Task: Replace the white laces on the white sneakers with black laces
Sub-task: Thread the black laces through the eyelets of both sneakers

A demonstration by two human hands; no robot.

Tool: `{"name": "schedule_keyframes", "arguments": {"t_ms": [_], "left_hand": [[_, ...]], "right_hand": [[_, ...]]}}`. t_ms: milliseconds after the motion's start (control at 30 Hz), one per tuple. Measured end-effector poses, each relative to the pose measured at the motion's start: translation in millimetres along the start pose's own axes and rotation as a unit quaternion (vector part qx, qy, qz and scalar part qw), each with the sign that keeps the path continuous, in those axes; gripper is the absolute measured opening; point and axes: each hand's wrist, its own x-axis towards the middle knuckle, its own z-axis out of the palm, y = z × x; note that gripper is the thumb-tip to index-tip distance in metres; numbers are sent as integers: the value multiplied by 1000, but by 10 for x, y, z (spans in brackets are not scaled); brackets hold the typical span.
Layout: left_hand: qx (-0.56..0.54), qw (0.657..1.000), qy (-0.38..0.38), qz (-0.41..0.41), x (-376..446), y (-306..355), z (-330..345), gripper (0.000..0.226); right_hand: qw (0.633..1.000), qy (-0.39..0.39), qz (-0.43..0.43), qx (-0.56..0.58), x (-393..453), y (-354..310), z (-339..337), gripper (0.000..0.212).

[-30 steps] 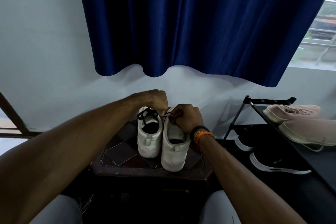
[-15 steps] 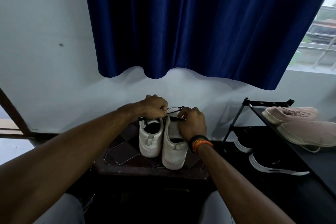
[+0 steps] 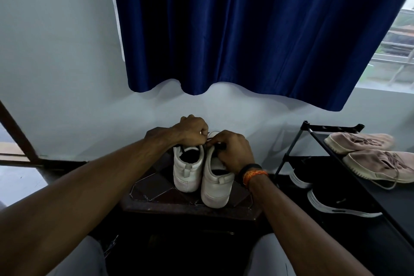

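Observation:
Two white sneakers stand heels toward me on a small dark table [image 3: 156, 206]: the left sneaker [image 3: 187, 173] and the right sneaker [image 3: 216, 188]. My left hand [image 3: 193, 130] is curled above the left sneaker's front and pinches a black lace [image 3: 209, 140] that runs toward the right sneaker. My right hand [image 3: 233, 150] rests over the right sneaker's tongue, its fingers curled round the same lace. Both hands hide the eyelets. A bit of black lace shows in the left sneaker's opening.
A black shoe rack [image 3: 331, 129] stands to the right with beige sneakers [image 3: 376, 157] on top and black shoes [image 3: 340, 203] below. A blue curtain [image 3: 246, 29] hangs over the wall behind. A dark door frame [image 3: 15, 132] is at the left.
The hands have drawn closer together over the right sneaker's front, and the stretch of black lace between them has shortened. The view has shifted slightly.

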Motion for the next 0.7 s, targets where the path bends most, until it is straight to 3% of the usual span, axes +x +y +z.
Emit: {"name": "schedule_keyframes", "arguments": {"t_ms": [200, 433, 533, 700], "left_hand": [[-33, 999, 22, -1, -68, -87, -74, 10], [-122, 991, 64, 1, -263, -236, -382, 3], [-286, 956, 68, -19, -301, -178, -514, 7], [-535, 845, -8, -24, -300, 4, -360, 20]], "right_hand": [[994, -22, 8, -103, 11, -73, -63, 38], [994, -35, 49, -91, 33, -116, -57, 35], [995, -48, 67, -51, 52, -122, -66, 30], [992, -23, 120, 29, 84, -134, -40, 37]]}}
